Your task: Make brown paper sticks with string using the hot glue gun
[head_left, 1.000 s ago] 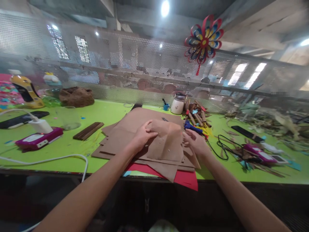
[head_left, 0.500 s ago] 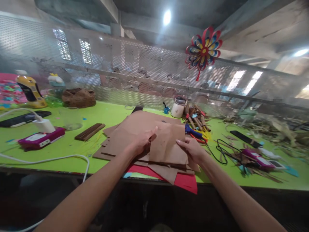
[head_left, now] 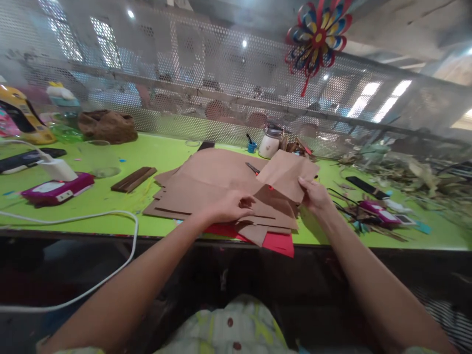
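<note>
My right hand [head_left: 313, 192] pinches the right edge of a brown paper sheet [head_left: 285, 172], which is raised and tilted above a pile. That pile of brown paper sheets [head_left: 206, 172] lies at the table's front edge. Over its front part rests my left hand [head_left: 236, 205], fingers loosely curled, a gap between thumb and forefinger, nothing visible in it. Scissors [head_left: 252, 168] show one dark blade on the pile; the held sheet hides much of the rest. Red paper [head_left: 278, 243] sticks out below the pile, over the edge.
Left on the green table [head_left: 106, 206] are brown strips [head_left: 133, 179], a clear cup [head_left: 99, 160], a purple power strip [head_left: 59, 189] and a white cable [head_left: 134, 231]. Behind the pile stand a white jar [head_left: 270, 143] and a blue pot [head_left: 251, 147]. Dried plant scraps [head_left: 409, 167] lie right.
The brown sheet has been lifted and swung up to the right in my right hand. My left hand has come off it, its fingers now curled over the pile. The view has tipped downward.
</note>
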Tool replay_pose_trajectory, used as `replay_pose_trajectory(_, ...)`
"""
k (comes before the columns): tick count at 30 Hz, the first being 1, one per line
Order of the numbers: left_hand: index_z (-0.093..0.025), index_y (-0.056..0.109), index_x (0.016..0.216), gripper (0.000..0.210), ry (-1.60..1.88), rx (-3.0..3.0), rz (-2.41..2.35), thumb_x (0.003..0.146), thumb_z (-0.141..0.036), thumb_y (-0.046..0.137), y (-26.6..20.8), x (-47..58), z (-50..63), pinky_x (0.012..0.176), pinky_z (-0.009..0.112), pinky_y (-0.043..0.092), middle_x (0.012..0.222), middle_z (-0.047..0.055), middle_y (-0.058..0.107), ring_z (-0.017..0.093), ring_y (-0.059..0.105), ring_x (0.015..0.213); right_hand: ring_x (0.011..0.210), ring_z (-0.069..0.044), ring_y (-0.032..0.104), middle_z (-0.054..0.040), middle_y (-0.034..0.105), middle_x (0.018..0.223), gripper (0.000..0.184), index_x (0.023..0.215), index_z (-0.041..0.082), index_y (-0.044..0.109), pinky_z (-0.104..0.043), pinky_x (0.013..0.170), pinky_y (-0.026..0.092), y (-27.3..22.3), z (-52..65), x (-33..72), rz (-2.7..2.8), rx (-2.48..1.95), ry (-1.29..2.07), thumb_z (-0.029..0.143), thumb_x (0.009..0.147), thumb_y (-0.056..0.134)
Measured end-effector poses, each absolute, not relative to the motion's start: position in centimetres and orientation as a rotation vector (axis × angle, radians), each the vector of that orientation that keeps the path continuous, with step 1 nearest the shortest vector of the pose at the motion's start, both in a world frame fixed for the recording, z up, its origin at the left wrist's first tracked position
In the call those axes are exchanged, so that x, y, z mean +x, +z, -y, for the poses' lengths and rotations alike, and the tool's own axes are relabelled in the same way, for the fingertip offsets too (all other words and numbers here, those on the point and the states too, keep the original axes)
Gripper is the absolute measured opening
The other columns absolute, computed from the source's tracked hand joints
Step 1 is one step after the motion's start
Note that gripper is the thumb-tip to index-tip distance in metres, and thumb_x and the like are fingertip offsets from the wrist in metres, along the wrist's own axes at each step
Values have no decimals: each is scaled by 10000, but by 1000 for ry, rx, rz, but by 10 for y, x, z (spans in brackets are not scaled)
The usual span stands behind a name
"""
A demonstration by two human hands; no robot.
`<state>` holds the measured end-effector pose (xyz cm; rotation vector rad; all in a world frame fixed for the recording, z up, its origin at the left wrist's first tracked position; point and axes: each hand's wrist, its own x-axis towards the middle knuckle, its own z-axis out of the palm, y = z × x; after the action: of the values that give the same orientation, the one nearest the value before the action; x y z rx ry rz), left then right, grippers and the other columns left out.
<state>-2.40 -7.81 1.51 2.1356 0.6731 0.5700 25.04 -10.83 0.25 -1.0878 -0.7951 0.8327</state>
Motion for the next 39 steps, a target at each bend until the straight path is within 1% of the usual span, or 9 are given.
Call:
replay_pose_trajectory(3,-149,674,940,235,484,2433,-611,723,-240,666,17,-24,96,787,305,447,922,80,638,201,578,867,686,-179,673,-7,724,757,201,792,182,650,-325,684,569,-6,114,250,746,-1072,902,251,625,736)
replay_pose_trajectory(6,-173,695,842,117,482,2597,-561,782,-210,601,11,-25,105,842,298,418,937,74,600,192,548,914,754,-200,682,-28,732,816,190,827,183,650,-352,728,566,-12,115,240,781,-1021,917,269,666,704)
replay_pose_trajectory(13,-171,658,710,175,546,2687,-590,839,-199,545,-6,-21,105,805,288,406,843,55,585,168,524,824,731,-210,687,-23,732,783,196,840,188,644,-387,733,574,-28,108,233,763,-1021,973,242,657,689)
replay_pose_trajectory(17,-155,609,749,193,552,2772,-652,879,-222,483,-6,-20,110,860,333,386,836,63,576,177,513,810,744,-221,688,-32,729,800,218,851,184,646,-397,709,584,-34,110,234,795,-1017,1005,271,660,704)
replay_pose_trajectory(21,-163,549,803,111,553,2573,-663,865,-248,512,1,-26,113,752,275,411,853,49,581,165,521,810,714,-225,688,-37,730,811,232,848,181,654,-389,659,597,-37,112,233,753,-1045,1042,253,643,735)
replay_pose_trajectory(25,-175,507,865,101,543,2302,-670,891,-250,445,11,-33,117,666,236,407,812,20,580,134,537,732,684,-229,689,-56,732,813,199,855,176,668,-379,642,599,-39,113,230,766,-1086,1080,243,675,721)
replay_pose_trajectory(33,-188,511,854,104,552,2389,-542,880,-250,433,41,-38,169,650,227,402,845,37,586,130,523,738,688,-231,693,-57,736,807,205,833,172,681,-376,665,592,-35,118,220,834,-1178,986,278,667,737)
replay_pose_trajectory(36,-179,546,790,118,339,2478,-195,861,-218,459,35,-32,195,653,204,409,818,24,593,113,544,727,717,-232,691,-59,737,827,221,790,169,685,-356,671,585,-36,117,221,855,-1220,934,314,640,758)
replay_pose_trajectory(39,-165,581,761,209,260,2559,-52,880,-306,483,7,-19,210,651,195,419,819,27,605,116,564,741,698,-233,684,-53,732,766,256,737,168,674,-353,646,575,-39,114,225,877,-1237,903,365,609,776)
